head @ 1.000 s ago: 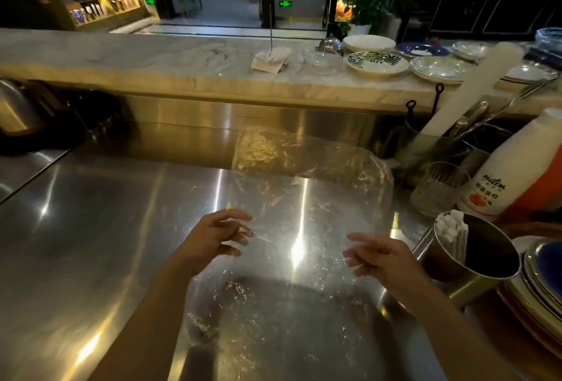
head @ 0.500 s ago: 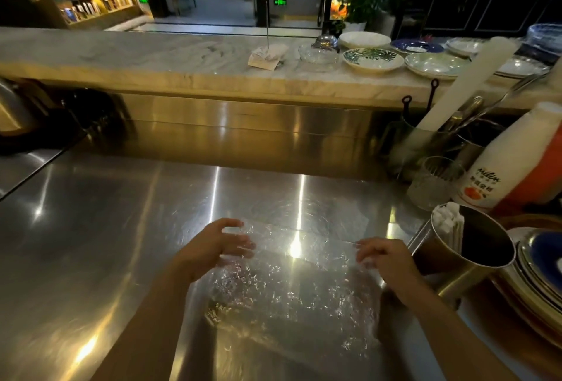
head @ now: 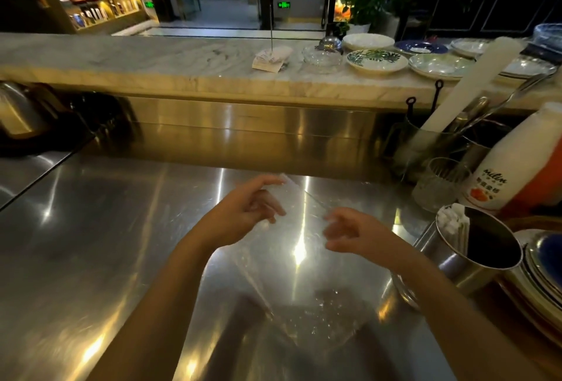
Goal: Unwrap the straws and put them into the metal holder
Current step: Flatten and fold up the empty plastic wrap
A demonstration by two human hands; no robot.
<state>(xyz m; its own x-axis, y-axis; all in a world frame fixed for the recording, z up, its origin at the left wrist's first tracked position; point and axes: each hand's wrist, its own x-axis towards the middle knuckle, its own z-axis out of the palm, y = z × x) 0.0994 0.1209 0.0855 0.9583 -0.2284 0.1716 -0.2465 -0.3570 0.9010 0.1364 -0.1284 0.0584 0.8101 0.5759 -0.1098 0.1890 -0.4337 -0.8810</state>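
Note:
A clear plastic wrapper (head: 304, 283) hangs over the steel counter, folded narrower than before. My left hand (head: 252, 207) pinches its upper left edge. My right hand (head: 343, 231) grips its upper right edge; both hands are close together. The metal holder (head: 456, 259) lies tilted at the right, its dark mouth facing me. White straws (head: 451, 222) stand bunched against its left inner wall.
A white bottle (head: 511, 164) and a glass cup (head: 438, 183) stand behind the holder. Stacked plates (head: 544, 271) sit at the far right. A utensil pot with a white roll (head: 468, 85) is at the back right. The marble ledge (head: 152, 58) carries dishes.
The wrapper was held up wide, then lowered onto the counter. Now both hands have come together and lifted, folding it in half.

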